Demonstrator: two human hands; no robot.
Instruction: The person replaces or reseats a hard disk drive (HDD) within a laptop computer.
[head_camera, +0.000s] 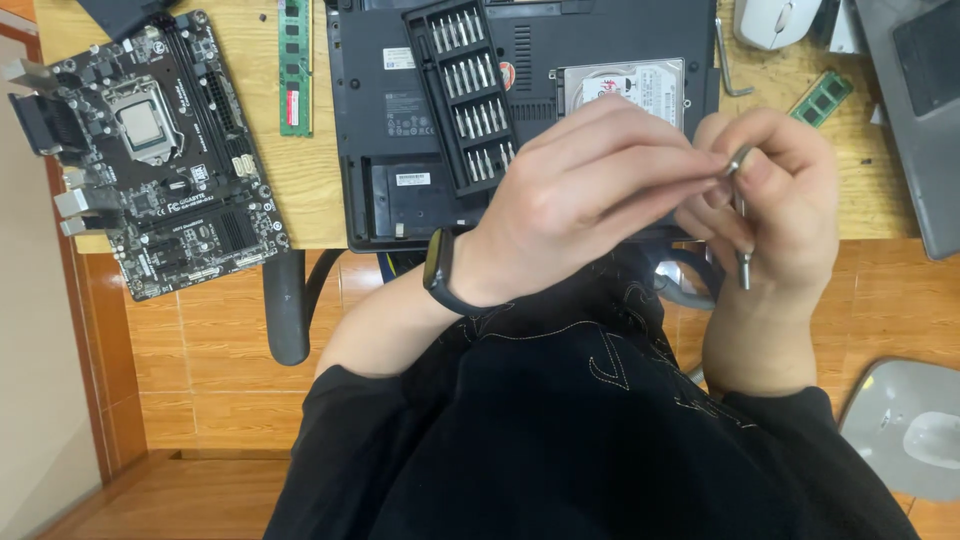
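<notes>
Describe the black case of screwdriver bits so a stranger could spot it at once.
Start at the wooden table and find the dark laptop lying bottom up on it. The bit case rests slantwise across the laptop's base, just left of the silver hard drive. It alone is a long black tray with rows of thin metal bits.

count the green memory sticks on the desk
2. One long green memory stick lies upright between the black motherboard and the open black laptop base; a shorter one lies tilted near the white mouse. Others may be hidden.
</notes>
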